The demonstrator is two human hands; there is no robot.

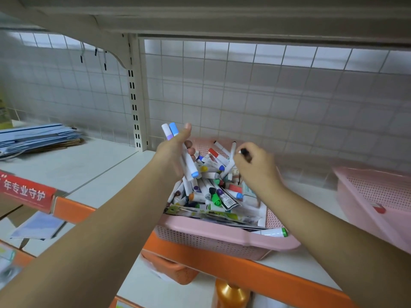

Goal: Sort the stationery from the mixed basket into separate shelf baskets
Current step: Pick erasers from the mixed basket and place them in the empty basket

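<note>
**Inspector A:** What could we not make out?

**Inspector B:** We note four items. The right hand [255, 165] is curled, its thumb and fingers pinching a small dark-tipped item [244, 152]. The grip hides most of it, so we cannot tell whether it is a pen or a marker. The second basket [367, 196], well to the right, is blurred and cut off by the frame edge. One small red-and-white object [379, 208] lies in it, and we cannot tell what kind. Below the shelf [89, 167], an orange basket [175, 272] and an amber bottle [231, 294] are partly hidden by the orange shelf edge [244, 270].

**Inspector A:** And the main container?

**Inspector B:** The pink basket [222, 238] stands at the front of the shelf, between the person's two forearms. We find in it a loose heap of markers [211, 187] with blue, green, purple, red and orange caps. The heap lies over printed packets [200, 211] that are largely buried. One green-capped marker [273, 232] rests on the front rim.

**Inspector A:** The other hand?

**Inspector B:** The left hand [175, 150] grasps a bundle of white markers [189, 163] above the basket's back left corner. Blue and lilac caps stick out above the thumb, and a blue cap shows below the palm. The right hand is over the heap, toward the basket's right side.

**Inspector A:** Anything further on the shelf?

**Inspector B:** A stack of blue folders [37, 136] lies well to the left. A red label strip [24, 192] with white characters sits on the front edge there.
</note>
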